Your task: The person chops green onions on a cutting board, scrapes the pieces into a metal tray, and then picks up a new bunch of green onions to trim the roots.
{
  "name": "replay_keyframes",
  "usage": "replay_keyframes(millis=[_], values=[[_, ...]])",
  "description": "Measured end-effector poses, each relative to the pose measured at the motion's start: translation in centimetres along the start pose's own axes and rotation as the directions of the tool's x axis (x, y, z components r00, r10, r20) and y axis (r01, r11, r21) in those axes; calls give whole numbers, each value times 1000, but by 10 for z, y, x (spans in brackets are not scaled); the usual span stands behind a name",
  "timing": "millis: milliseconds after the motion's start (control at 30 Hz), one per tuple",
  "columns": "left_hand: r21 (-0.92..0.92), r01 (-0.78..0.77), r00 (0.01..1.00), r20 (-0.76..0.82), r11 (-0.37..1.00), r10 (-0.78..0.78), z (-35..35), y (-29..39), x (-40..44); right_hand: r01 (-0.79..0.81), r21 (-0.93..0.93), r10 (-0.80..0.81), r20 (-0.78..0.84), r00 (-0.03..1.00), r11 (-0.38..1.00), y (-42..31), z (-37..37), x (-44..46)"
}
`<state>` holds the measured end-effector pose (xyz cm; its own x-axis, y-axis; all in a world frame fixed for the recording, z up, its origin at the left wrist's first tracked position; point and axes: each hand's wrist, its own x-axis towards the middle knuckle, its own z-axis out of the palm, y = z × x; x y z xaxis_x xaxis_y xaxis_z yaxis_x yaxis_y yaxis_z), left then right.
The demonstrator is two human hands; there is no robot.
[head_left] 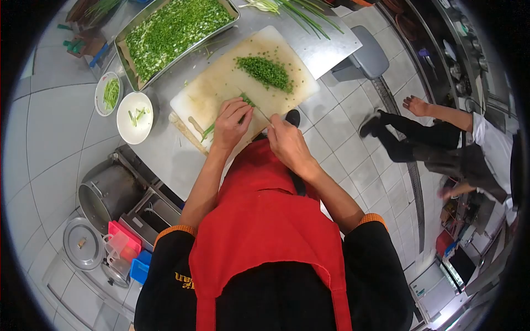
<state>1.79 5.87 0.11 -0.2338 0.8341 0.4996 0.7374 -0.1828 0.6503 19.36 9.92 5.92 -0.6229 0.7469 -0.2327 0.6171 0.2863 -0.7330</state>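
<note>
Bent fingers of my left hand (pixel 233 122) press a small bunch of scallions (pixel 207 131) onto the white cutting board (pixel 215 91). Green stalks stick out on both sides of that hand. My right hand (pixel 288 144) is closed round the handle of a knife (pixel 263 113), whose thin blade is seen nearly edge-on beside the left fingertips. The handle itself is mostly hidden in the fist. Farther up the board lies a pile of finely chopped scallions (pixel 266 73).
A metal tray (pixel 182 43) of chopped scallions, a white bowl (pixel 126 128) and a smaller bowl (pixel 99 98) stand left of the board. Whole scallions (pixel 309 19) lie at the table's far end. On the right, a person (pixel 469 146) is on the tiled floor.
</note>
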Motion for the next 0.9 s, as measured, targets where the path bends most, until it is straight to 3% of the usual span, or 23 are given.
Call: replay_keyframes(millis=[100, 167, 600, 767, 900], values=[[52, -29, 1000, 1, 998, 29, -1, 1, 1, 2, -5, -2, -30, 1000, 1000, 0, 6, 0], [36, -28, 1000, -12, 999, 28, 0, 0, 0, -106, -60, 108, 40, 993, 993, -2, 6, 1], [36, 39, 999, -30, 999, -38, 0, 3, 0, -65, -238, 106, 162, 981, 969, -1, 5, 15], [60, 22, 1000, -13, 998, -21, 1, 3, 1, -81, -326, 111, 72, 991, 942, 2, 23, 17], [76, 8, 1000, -8, 997, -8, 2, 2, 1, -117, -283, 132, 35, 991, 952, 20, 26, -11]])
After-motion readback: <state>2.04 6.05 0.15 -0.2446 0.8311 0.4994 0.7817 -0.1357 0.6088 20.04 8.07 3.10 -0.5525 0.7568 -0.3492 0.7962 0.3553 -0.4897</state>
